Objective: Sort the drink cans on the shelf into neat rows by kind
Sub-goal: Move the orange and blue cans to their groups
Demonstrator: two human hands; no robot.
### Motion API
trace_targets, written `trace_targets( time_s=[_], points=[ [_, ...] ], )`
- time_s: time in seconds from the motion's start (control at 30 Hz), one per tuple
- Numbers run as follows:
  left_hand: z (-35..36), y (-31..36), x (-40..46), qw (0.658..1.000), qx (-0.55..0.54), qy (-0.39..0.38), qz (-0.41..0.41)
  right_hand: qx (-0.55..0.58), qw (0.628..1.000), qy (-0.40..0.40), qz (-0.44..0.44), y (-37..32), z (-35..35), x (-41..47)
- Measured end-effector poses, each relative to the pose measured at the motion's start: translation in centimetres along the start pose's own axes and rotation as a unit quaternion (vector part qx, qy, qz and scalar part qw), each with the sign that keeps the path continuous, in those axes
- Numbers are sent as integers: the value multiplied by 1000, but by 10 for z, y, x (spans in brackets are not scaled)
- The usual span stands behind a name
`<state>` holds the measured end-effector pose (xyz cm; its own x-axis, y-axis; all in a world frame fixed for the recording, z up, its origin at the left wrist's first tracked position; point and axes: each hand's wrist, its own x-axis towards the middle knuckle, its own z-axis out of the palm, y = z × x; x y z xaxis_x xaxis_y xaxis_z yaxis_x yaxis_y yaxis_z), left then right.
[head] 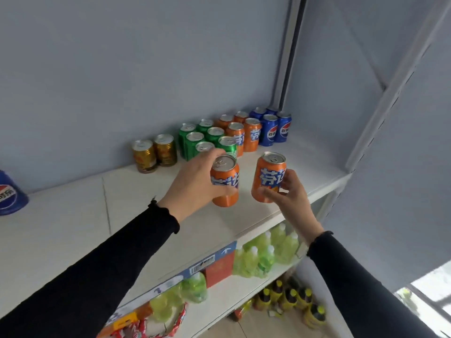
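White shelf: each hand grips an upright orange can, arms outstretched.

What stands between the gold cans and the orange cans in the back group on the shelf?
In the head view, the green cans stand in a cluster between the gold cans and the orange cans.

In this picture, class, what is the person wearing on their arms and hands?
Both arms wear long black sleeves with frilled, gathered cuffs at the wrists. The left hand and right hand are bare: no gloves, rings or watch visible.
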<state>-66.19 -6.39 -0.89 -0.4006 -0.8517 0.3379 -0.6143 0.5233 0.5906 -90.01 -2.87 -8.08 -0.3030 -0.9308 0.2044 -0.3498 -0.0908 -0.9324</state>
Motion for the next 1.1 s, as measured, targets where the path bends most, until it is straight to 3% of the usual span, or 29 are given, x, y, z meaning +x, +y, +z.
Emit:
trace_targets(
  time_s=[0.2,0.33,0.4,0.7,1.1],
  points=[
    [63,35,99,991,128,32,-20,-25,996,-81,-12,46,-57,110],
    [85,31,151,938,343,44,-31,-3,991,-129,-27,53,-56,161],
    [93,26,169,919,389,40,-49,25,987,-157,-28,55,-51,179],
    [111,-3,190,886,450,24,-108,48,974,-220,-16,71,-20,219],
    [116,-5,188,879,462,41,-111,33,981,-188,-28,75,-3,222]
  ],
)
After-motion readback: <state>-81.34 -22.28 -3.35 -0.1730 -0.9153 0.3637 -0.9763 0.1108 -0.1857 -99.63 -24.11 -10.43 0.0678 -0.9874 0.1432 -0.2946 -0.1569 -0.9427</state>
